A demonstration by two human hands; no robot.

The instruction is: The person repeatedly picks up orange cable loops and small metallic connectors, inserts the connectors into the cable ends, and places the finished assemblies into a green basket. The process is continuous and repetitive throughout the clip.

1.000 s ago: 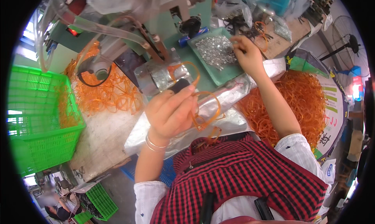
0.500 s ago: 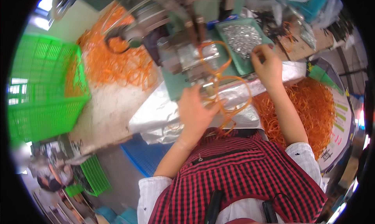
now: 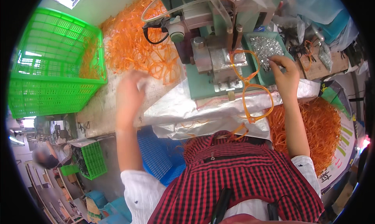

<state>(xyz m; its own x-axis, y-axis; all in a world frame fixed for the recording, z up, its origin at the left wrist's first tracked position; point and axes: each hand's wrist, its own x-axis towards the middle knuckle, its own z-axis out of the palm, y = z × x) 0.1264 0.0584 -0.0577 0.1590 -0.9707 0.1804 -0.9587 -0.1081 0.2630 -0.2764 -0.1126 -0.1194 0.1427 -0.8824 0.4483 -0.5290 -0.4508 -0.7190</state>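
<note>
An orange eyeglass frame (image 3: 269,92) sits at the green machine's silver metal fixture (image 3: 239,59), one rim over the fixture and the other hanging off toward me. My left hand (image 3: 131,95), blurred, is off to the left by the near edge of a heap of orange eyeglass frames (image 3: 136,44). Its thumb and fingers look apart, and I see nothing in them. Over the near right side of a green tray (image 3: 256,56) of small silver metal pieces (image 3: 265,47), my right hand (image 3: 288,75) has thumb and forefinger pinched together. Whatever is between those fingertips is too small to make out.
A green basket (image 3: 50,93) stands at the left. Round and full of orange frames (image 3: 306,130), a container is at my right. Silver sheeting (image 3: 175,105) covers the bench's front edge, above a blue basket (image 3: 160,153). A person (image 3: 49,159) is in the background.
My left hand has let go of the eyeglass frame and swung left to the heap. My right hand stays at the tray. The view has shifted, so the bench appears farther right.
</note>
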